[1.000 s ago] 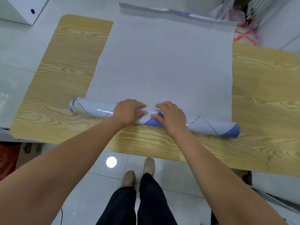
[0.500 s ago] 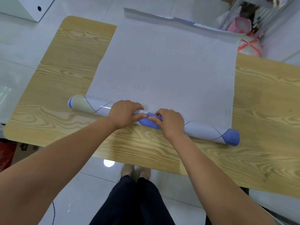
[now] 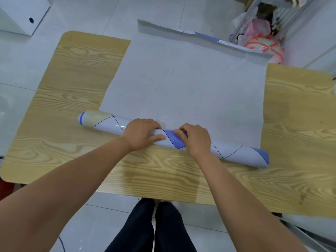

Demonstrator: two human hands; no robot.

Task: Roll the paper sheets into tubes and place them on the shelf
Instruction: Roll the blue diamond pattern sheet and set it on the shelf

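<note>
At 10 o'clock a white box (image 3: 21,17) sits on the floor, and its one round hole is the only mark we see on it. The wooden surface (image 3: 72,79) carries the paper sheet (image 3: 190,84). The rolled part, the tube (image 3: 107,121), lies across the sheet's near edge from 9 o'clock down towards 4 o'clock.

Our left hand (image 3: 141,134) grips the tube near its middle, fingers curled over the top and thumb along the near side. Just beside it our right hand (image 3: 195,140) curls over the tube in the same way.

Compared with a second ago, the tube has turned away from us. A beige patch now faces up at its left end, and a blue band shows between our hands. We judge the rolling is under way but far from done, since most of the sheet is still flat out to its curled far edge (image 3: 200,33) at 12 o'clock.

Faint grey marks show through the sheet, but they are too pale to read. At 1 o'clock plastic bags (image 3: 261,37) lie by a metal rack (image 3: 291,13), and we can read no labels there.
</note>
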